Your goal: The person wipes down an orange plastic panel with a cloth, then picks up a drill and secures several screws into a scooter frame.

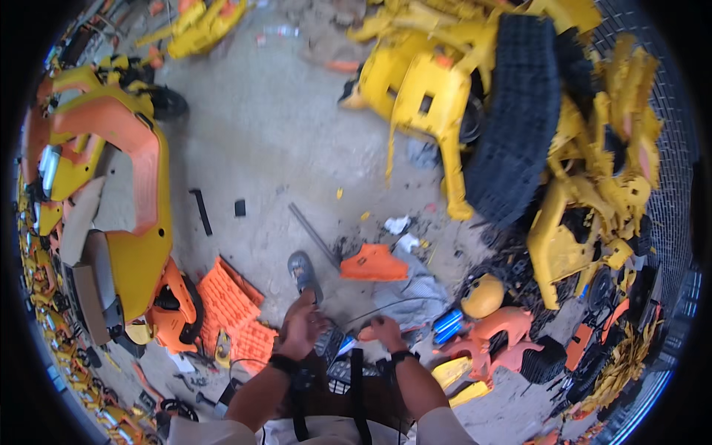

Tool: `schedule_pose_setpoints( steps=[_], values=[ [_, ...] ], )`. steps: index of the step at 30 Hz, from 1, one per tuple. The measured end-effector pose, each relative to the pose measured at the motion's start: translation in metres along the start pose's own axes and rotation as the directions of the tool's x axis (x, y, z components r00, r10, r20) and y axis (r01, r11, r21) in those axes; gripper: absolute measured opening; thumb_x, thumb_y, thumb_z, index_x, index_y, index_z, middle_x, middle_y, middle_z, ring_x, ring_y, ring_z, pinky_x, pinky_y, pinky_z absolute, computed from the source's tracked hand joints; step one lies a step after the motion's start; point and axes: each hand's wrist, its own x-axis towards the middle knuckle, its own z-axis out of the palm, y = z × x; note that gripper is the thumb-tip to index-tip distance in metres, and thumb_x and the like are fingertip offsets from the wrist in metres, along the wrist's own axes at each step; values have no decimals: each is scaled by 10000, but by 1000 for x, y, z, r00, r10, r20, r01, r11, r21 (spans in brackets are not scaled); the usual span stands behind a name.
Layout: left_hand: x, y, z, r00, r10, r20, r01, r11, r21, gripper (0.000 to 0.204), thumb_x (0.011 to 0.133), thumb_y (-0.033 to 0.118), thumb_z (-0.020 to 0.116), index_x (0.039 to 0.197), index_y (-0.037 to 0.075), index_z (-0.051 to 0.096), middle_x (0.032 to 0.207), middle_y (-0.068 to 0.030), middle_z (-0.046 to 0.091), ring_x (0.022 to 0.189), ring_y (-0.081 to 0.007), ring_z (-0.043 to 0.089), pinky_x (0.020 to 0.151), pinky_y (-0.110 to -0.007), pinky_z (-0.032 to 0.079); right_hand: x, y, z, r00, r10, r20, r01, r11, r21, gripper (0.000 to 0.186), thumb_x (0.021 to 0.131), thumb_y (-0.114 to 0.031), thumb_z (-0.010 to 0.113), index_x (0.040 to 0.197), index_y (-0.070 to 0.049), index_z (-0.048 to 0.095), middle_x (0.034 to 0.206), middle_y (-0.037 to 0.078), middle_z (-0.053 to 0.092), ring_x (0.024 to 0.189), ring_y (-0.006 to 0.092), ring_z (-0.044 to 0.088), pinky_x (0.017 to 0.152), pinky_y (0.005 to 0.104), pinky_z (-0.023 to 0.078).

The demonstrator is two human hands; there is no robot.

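My left hand (302,328) is low in the middle of the head view, its fingers smeared by motion, so their grip cannot be told. To its right, my right hand (384,332) has its fingers curled closed; what they hold, if anything, is hidden. A thin dark cable (393,304) arcs past both hands over a crumpled grey cloth (421,295). Between my forearms sits a small blue-and-white object (347,345). Just beyond my left hand is a foot in a grey shoe (302,271). An orange plastic panel (374,264) lies ahead of my hands.
A yellow-and-orange scooter body (141,252) stands at left, beside orange ribbed panels (228,304). Yellow plastic panels (426,93) and a black ribbed mat (517,119) are heaped at right. A metal bar (313,231), blue cylinders (447,326) and a yellow helmet-like dome (483,296) lie nearer.
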Motion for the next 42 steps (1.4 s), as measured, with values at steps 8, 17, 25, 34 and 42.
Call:
schedule_pose_setpoints(
  steps=[8,17,25,34,42],
  values=[
    [191,6,7,990,-139,14,135,976,169,154,962,185,535,1021,46,563,784,-102,627,721,-242,643,648,-376,537,269,-30,26,918,-366,-151,168,705,-689,295,763,-237,669,1037,-131,649,1105,91,617,1110,277,535,915,452,411],
    [189,-14,-41,979,-185,-81,201,937,287,147,966,188,534,994,45,551,789,-114,642,702,-217,646,625,-354,535,236,69,59,937,-234,-260,209,970,-123,259,905,-286,627,1005,-46,623,772,71,610,707,220,607,672,348,485],
    [183,-54,-70,975,-178,-130,211,921,327,126,887,105,648,958,44,563,667,-50,568,601,-182,616,565,-321,523,184,84,-115,728,494,-475,388,275,880,384,1014,-417,456,1117,-57,539,649,-47,296,553,77,316,528,265,380],
    [197,-73,-84,972,-205,-119,235,894,380,137,882,126,669,942,52,570,700,-52,592,615,-187,634,563,-320,525,209,84,-25,790,128,-600,266,810,523,326,975,-368,560,967,-49,631,595,-44,463,459,31,404,399,218,331],
    [198,-51,-73,966,-215,-144,255,892,373,108,904,120,640,946,49,571,704,-60,583,651,-191,615,615,-344,517,328,30,-17,821,372,-433,167,569,806,424,964,-437,533,774,-64,603,526,-12,420,397,96,387,377,285,311]
  ],
)
